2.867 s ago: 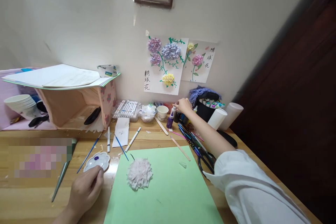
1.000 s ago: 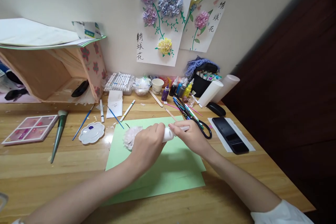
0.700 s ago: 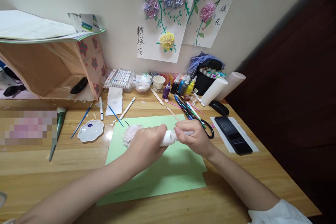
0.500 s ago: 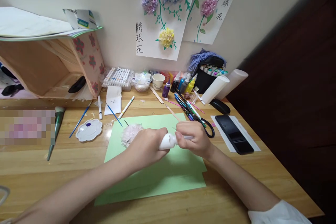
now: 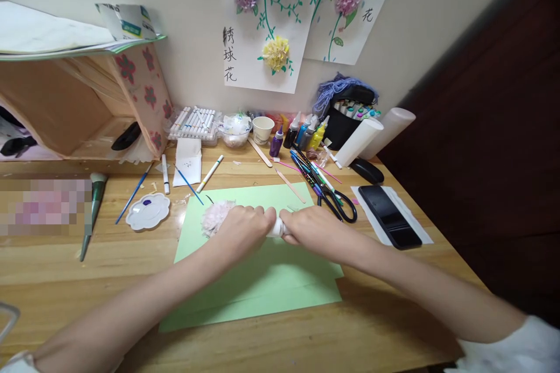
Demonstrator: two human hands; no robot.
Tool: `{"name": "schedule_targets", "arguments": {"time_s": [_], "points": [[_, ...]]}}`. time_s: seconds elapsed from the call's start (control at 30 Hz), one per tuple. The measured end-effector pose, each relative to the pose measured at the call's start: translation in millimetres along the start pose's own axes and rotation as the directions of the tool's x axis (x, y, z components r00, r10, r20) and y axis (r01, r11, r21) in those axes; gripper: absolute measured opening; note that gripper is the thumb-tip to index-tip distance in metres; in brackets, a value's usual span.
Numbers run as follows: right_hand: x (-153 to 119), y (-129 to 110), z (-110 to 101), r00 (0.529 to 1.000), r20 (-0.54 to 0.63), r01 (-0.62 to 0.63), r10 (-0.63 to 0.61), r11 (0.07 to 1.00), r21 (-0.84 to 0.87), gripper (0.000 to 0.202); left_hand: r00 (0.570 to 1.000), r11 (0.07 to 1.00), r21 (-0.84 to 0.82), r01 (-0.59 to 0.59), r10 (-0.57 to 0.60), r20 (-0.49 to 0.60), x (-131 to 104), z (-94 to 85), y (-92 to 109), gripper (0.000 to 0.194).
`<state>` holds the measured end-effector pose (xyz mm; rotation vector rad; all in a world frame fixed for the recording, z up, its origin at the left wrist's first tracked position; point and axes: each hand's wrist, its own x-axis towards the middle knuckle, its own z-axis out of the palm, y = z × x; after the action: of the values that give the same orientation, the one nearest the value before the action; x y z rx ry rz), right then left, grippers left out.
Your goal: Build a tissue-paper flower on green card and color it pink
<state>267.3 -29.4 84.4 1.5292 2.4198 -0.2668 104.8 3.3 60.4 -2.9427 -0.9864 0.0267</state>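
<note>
A small white bottle (image 5: 276, 228) lies sideways between my two hands, above the green paper (image 5: 245, 280). My left hand (image 5: 248, 225) is wrapped round its body. My right hand (image 5: 306, 226) is closed on its other end, where the nozzle is covered by my fingers. Only a short middle part of the bottle shows. On the paper, just left of my left hand, sits a pale pink paper flower (image 5: 215, 217), partly hidden by that hand.
Black scissors (image 5: 336, 204) and pens lie beyond my right hand, with a phone (image 5: 389, 215) at the right. A white palette (image 5: 147, 211) and a brush (image 5: 93, 215) lie left. Paint bottles (image 5: 276, 143) and a paper cup (image 5: 263, 130) stand near the wall.
My right hand has turned and closed over the bottle's nozzle end, so less of the bottle shows. The right forearm has swung outward. The view has shifted slightly.
</note>
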Motion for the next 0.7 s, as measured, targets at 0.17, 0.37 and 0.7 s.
{"name": "schedule_targets", "arguments": {"time_s": [0.17, 0.37, 0.7], "points": [[0, 3, -21, 0.990, 0.103, 0.114, -0.098, 0.981, -0.160, 0.012, 0.992, 0.975, -0.187, 0.122, -0.114, 0.054, -3, 1.5, 11, 0.017], [2, 3, -42, 0.971, 0.164, 0.202, -0.174, 0.963, -0.176, 0.012, 0.982, 0.935, -0.298, 0.191, -0.180, 0.062, -8, -3.8, 11, 0.014], [43, -4, -45, 0.925, 0.374, -0.110, 0.063, 0.988, 0.106, 0.017, 0.979, 0.987, -0.075, 0.139, -0.149, -0.143, -1, -6.1, -3, 0.024]]}}
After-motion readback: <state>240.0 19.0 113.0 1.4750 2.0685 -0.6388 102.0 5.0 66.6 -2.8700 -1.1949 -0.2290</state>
